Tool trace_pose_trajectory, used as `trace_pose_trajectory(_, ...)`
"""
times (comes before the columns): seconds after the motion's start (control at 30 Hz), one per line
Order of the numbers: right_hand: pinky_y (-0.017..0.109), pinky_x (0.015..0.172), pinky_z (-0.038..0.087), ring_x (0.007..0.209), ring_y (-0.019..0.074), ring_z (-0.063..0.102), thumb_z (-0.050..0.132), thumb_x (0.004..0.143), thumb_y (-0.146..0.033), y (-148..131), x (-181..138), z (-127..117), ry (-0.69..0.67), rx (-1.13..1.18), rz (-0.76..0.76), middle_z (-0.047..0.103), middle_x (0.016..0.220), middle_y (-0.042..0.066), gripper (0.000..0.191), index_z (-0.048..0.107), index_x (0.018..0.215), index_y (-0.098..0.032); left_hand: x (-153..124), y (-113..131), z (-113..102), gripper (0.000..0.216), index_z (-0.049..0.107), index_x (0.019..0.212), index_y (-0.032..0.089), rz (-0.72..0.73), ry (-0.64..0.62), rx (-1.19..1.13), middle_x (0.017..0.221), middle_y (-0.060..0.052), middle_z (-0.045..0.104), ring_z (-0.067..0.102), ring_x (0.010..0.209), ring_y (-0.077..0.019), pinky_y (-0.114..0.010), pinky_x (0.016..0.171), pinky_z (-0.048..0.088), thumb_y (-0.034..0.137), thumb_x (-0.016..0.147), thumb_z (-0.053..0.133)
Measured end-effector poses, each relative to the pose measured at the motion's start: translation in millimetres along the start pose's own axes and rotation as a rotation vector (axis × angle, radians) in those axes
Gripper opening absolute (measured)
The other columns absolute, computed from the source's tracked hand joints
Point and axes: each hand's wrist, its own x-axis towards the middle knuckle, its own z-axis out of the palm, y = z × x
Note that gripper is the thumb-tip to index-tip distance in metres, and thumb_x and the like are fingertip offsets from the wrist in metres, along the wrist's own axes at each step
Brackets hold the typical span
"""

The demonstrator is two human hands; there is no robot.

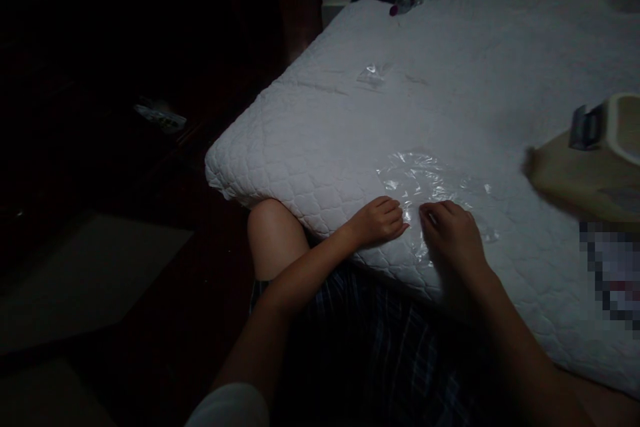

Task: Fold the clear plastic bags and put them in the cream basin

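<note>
Head view: thin clear plastic film [433, 177] lies crumpled at both hands on the bed

The film is on the near part of the white quilted bed [300, 127], in front of the seated person, wrinkled and glinting along its creases. Part of it shows between the two hands, and more spreads out beyond them.

The left hand [383, 220] rests at the film's left side with its fingers curled and the thumb reaching inward; whether it has any plastic pinched is too dim to tell. The right hand [450, 230] is bent over the film, its thumb and fingertips drawn close together at the near middle; I cannot tell whether the plastic is caught between them.

The film should prove almost weightless, limp and rather slippery, apt to cling to itself and slide over the quilting. It would likely stretch or tear under a sharp pull, though a drop would do it no harm. An edge or corner looks the best place to take hold, pinched between thumb and fingertip; the creased middle would probably bunch up. With no stiffness of its own, it would need both hands at separate points to lie flat.

Farther up the bed lies a small clear wrapper [373, 73]; well to the right is a blurred beige container [575, 177].
</note>
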Motion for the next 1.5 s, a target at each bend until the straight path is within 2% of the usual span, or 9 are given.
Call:
trace_pose_trajectory(0.27,0.038,0.077,0.049,0.082,0.0229,0.062,0.050,0.089,-0.035,4,-4,-4,-0.010,0.171,0.103,0.065,0.088,0.009,0.027,0.068,0.094,-0.017,2,0,-6,0.029,0.064,0.078,0.014,-0.060,-0.013,-0.019,0.091,-0.007,0.069,0.063,0.087,-0.0165,-0.034,0.088,0.050,0.026,0.096,0.045)
trace_pose_trajectory(0.43,0.036,0.071,0.050,0.078,0.0206,0.063,0.055,0.087,-0.037,3,-8,-12,0.064,0.267,0.175,0.065,0.090,0.007,0.025,0.067,0.098,-0.019,0,0,-9,0.026,0.065,0.083,0.013,-0.082,-0.014,-0.050,0.103,-0.008,0.069,0.061,0.104,-0.0210,-0.036,0.093,0.049,0.027,0.095,0.046)
trace_pose_trajectory(0.6,0.036,0.074,0.051,0.083,0.0206,0.063,0.055,0.087,-0.033,8,-17,-22,0.050,0.278,0.042,0.065,0.093,0.007,0.021,0.065,0.101,-0.021,-2,0,-7,0.024,0.066,0.092,0.012,-0.071,-0.006,-0.063,0.107,-0.011,0.068,0.058,0.112,-0.0240,-0.040,0.097,0.048,0.025,0.093,0.046)
trace_pose_trajectory(0.7,0.037,0.079,0.050,0.089,0.0215,0.062,0.054,0.088,-0.027,12,-26,-23,-0.004,0.246,-0.105,0.065,0.097,0.007,0.021,0.064,0.105,-0.022,-4,0,-5,0.026,0.066,0.097,0.010,0.009,-0.021,-0.074,0.106,-0.013,0.068,0.060,0.108,-0.0249,-0.042,0.095,0.049,0.025,0.091,0.046)
trace_pose_trajectory(0.83,0.039,0.079,0.049,0.091,0.0232,0.061,0.051,0.087,-0.020,18,-37,-18,-0.087,0.174,-0.249,0.066,0.101,0.010,0.025,0.064,0.108,-0.021,-4,3,-5,0.029,0.067,0.093,0.008,0.090,-0.081,-0.103,0.100,-0.015,0.068,0.062,0.098,-0.0252,-0.042,0.090,0.050,0.026,0.088,0.045)
trace_pose_trajectory(1.03,0.040,0.076,0.049,0.088,0.0232,0.062,0.048,0.091,-0.024,21,-42,-10,-0.088,0.112,-0.236,0.068,0.102,0.011,0.025,0.066,0.107,-0.021,-1,6,-8,0.027,0.066,0.078,0.011,0.078,-0.151,-0.134,0.086,-0.012,0.066,0.059,0.085,-0.0219,-0.039,0.080,0.049,0.022,0.088,0.044)
trace_pose_trajectory(1.27,0.043,0.081,0.048,0.094,0.0253,0.062,0.049,0.090,-0.030,17,-40,-11,-0.067,0.107,-0.183,0.068,0.106,0.011,0.026,0.067,0.107,-0.022,-1,6,-7,0.027,0.065,0.076,0.012,0.079,-0.136,-0.140,0.084,-0.011,0.065,0.058,0.083,-0.0211,-0.037,0.078,0.049,0.022,0.089,0.044)
trace_pose_trajectory(1.5,0.042,0.082,0.046,0.098,0.0266,0.060,0.047,0.087,-0.024,22,-40,-10,-0.097,0.094,-0.253,0.068,0.110,0.013,0.031,0.064,0.113,-0.020,-1,6,-8,0.026,0.066,0.078,0.011,0.076,-0.156,-0.150,0.087,-0.012,0.065,0.060,0.084,-0.0215,-0.037,0.079,0.049,0.021,0.089,0.044)
